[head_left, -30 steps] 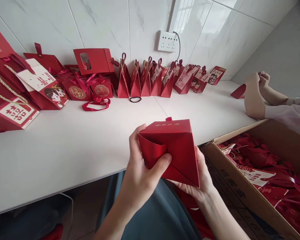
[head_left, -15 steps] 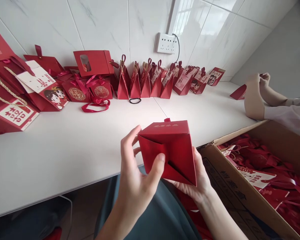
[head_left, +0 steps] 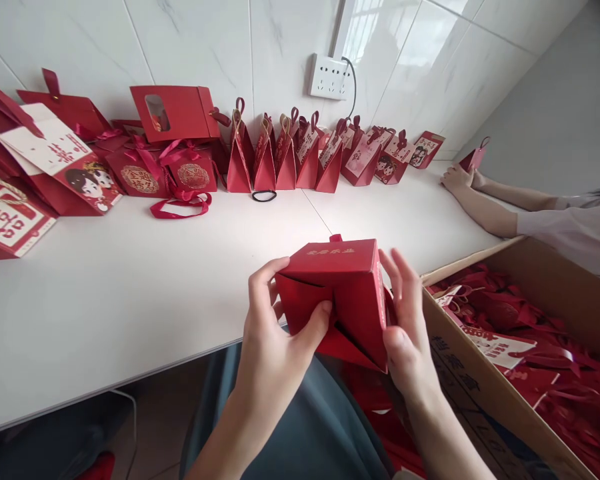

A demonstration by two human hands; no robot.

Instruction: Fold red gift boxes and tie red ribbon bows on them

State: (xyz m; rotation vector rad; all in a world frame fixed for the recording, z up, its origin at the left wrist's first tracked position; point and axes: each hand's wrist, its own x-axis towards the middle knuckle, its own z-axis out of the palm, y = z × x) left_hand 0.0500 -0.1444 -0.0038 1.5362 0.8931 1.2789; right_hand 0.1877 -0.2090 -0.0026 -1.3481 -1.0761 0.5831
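Note:
A red paper gift box (head_left: 345,287) with gold lettering on its top is held between both my hands just past the near edge of the white table (head_left: 130,293). My left hand (head_left: 273,340) grips its left side, thumb pressing a folded flap on the underside. Along the box's right side lies my right hand (head_left: 405,327), fingers up and thumb at the lower corner.
A row of folded red boxes (head_left: 285,157) lines the tiled wall, with larger red bags (head_left: 40,173) at the left and a black hair tie (head_left: 264,195). A cardboard carton (head_left: 485,387) of flat red boxes stands at my right. Another person's hands (head_left: 460,177) hold a small red box.
My right hand has come from under the box up to its right side. The left thumb pushed the flap in. The other person's arms lowered onto the table with a small box.

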